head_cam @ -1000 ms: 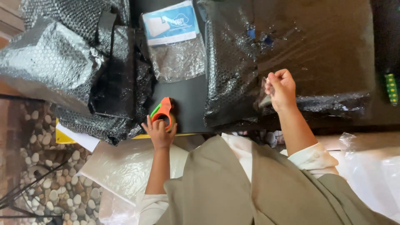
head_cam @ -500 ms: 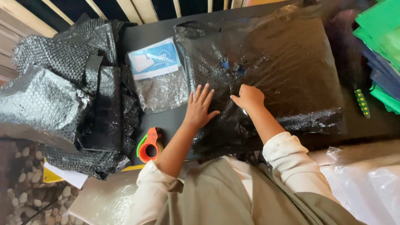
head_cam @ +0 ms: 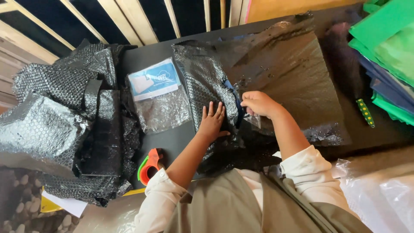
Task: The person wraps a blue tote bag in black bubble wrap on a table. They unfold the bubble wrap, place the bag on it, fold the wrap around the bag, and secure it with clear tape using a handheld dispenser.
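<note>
parcel [head_cam: 280, 73] flat, wrapped in glossy black bubble wrap.

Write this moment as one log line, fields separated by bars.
left hand flat on black bubble-wrap parcel | right hand pinching its flap | orange-green tape dispenser lying beside left arm

My left hand [head_cam: 212, 122] lies flat, fingers [head_cam: 214, 110] spread wide. My right hand [head_cam: 258, 103] is curled, fingers pinched together. Both arms reach forward.

Both hands on black bubble-wrap parcel [head_cam: 276, 82]
</note>
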